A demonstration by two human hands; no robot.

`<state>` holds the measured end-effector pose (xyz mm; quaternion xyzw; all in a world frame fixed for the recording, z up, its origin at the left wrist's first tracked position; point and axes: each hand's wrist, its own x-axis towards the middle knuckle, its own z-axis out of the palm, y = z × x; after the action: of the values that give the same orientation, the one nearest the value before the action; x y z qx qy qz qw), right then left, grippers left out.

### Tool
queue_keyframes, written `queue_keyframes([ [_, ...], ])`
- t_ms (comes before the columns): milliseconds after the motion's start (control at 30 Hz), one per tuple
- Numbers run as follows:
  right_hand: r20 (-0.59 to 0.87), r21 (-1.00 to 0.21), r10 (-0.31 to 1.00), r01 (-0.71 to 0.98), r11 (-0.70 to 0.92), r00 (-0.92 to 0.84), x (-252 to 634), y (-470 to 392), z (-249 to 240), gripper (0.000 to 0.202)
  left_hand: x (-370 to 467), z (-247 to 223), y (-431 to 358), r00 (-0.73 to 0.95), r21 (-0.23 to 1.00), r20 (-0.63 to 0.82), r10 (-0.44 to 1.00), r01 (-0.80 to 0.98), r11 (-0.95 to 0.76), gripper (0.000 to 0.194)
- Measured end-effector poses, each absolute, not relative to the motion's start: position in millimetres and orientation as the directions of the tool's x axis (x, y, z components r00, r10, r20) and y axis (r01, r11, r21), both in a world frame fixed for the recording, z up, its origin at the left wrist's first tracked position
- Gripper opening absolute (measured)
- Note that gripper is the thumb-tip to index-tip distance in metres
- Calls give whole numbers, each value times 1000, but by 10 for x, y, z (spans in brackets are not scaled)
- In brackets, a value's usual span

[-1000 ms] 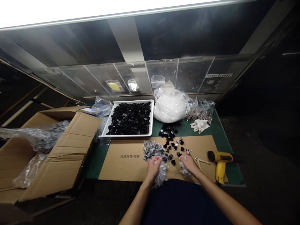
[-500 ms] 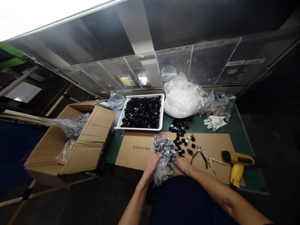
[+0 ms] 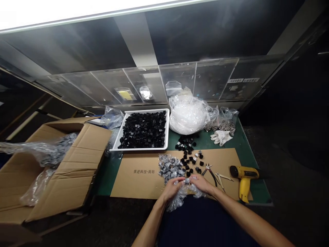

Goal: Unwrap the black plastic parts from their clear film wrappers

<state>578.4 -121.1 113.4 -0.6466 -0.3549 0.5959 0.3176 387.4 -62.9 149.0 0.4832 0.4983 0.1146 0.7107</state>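
Plastic-wrapped, a small part (image 3: 186,180) sits at lower centre, apparently clamped between the fingers of the left hand (image 3: 172,189) and right hand (image 3: 202,183). Pinching close to it from both sides should best control the loose film (image 3: 177,199).

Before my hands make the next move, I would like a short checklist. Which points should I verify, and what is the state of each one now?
1. Both hands at the small part: ok, fingertips of the left hand and right hand meet there.
2. Wrapper fully off that part: cannot tell, fingers hide it.
3. Work spot free of loose plastic: not ok, crumpled clear film lies by the hands.
4. Pliers out from under the hands: ok, they lie to the right.
5. Heat gun switched off: cannot tell.
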Motion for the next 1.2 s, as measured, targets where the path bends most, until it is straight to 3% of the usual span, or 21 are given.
queue_keyframes([
  [333, -507, -842, 825, 60, -536, 248, 5861, -1212, 1237, 29, 3888, 1342, -672, 319, 722, -688, 652, 203, 662, 42],
  [533, -434, -896, 896, 60, -440, 90, 5788, -1184, 1348, 34, 3881, 1376, -673, 320, 665, -733, 601, 152, 731, 46],
  [767, -429, -872, 868, 135, -470, 252, 5884, -1196, 1232, 30, 3876, 1300, -687, 225, 662, -740, 634, 74, 746, 40],
  [933, -452, -824, 825, 196, -532, 339, 6017, -1284, 1077, 31, 3911, 1260, -714, 222, 697, -717, 661, 187, 693, 34],
  [1067, -453, -765, 763, 238, -598, 461, 6099, -1348, 1007, 33, 4005, 1216, -686, 192, 781, -604, 774, 336, 526, 24],
  [1200, -452, -736, 759, 285, -614, 469, 6138, -1416, 985, 30, 4103, 1216, -619, 176, 793, -528, 831, 452, 409, 17],
])
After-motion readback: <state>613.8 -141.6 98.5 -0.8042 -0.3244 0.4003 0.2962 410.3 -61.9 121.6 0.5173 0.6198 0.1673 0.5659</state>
